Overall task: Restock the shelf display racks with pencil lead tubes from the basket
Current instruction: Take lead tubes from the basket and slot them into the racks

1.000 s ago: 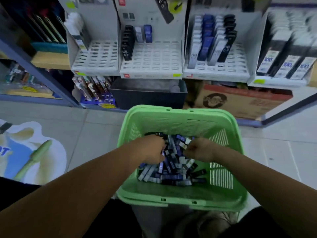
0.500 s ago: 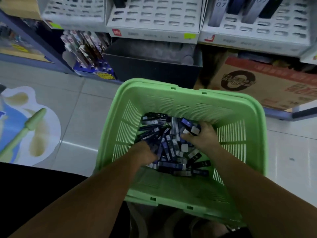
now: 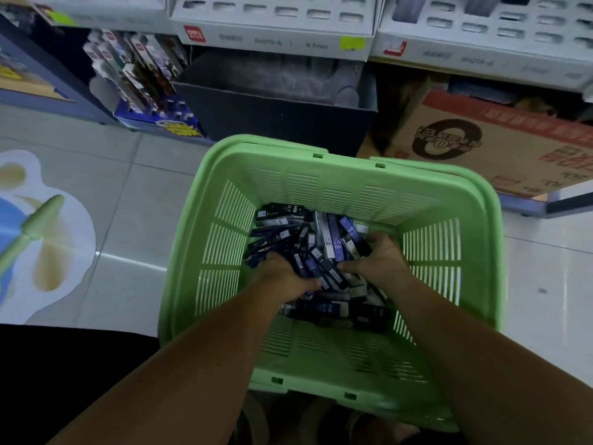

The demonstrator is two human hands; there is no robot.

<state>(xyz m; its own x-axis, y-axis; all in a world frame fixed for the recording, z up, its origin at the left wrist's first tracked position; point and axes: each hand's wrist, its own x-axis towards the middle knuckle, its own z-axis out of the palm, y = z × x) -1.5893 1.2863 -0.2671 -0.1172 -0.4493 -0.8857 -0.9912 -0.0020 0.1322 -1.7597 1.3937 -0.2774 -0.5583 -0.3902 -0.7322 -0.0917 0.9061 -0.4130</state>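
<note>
Fingers (image 3: 378,239) curled round lead tubes (image 3: 328,242)

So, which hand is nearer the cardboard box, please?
Right. The right hand is on the tubes nearer the box; the left hand is across them, farther away.

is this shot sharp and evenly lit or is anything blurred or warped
Head view: dim overall, a glare streak on the floor tiles; display racks at the top are blurred; pencil lead tubes are legible; wide-angle bowing curves the green basket.
</note>
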